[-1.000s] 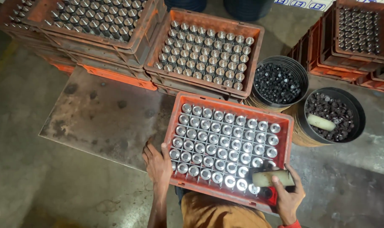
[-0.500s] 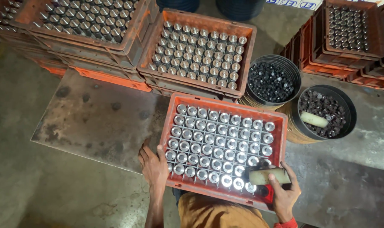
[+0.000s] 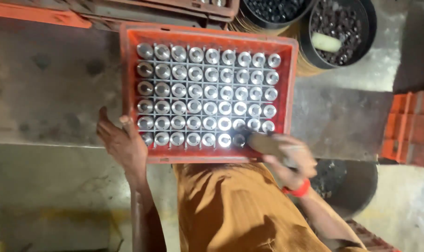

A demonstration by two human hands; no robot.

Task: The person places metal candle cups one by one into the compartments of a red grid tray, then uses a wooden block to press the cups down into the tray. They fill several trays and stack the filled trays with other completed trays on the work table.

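The right hand's fingers (image 3: 291, 156) close around a pale cylindrical tool (image 3: 268, 143), its tip at the near right corner of the red crate (image 3: 291, 74), over a dark cell among the shiny metal cylinders (image 3: 207, 93). The left hand (image 3: 123, 142) grips the crate's near left corner, fingers curled over the rim. The crate sits on a metal sheet (image 3: 58, 84). Beyond its far right corner stand two black tubs (image 3: 368, 28) of dark parts. A slip of the tool could, I judge, knock neighbouring cylinders askew, and a tug by the left hand could slide the crate.
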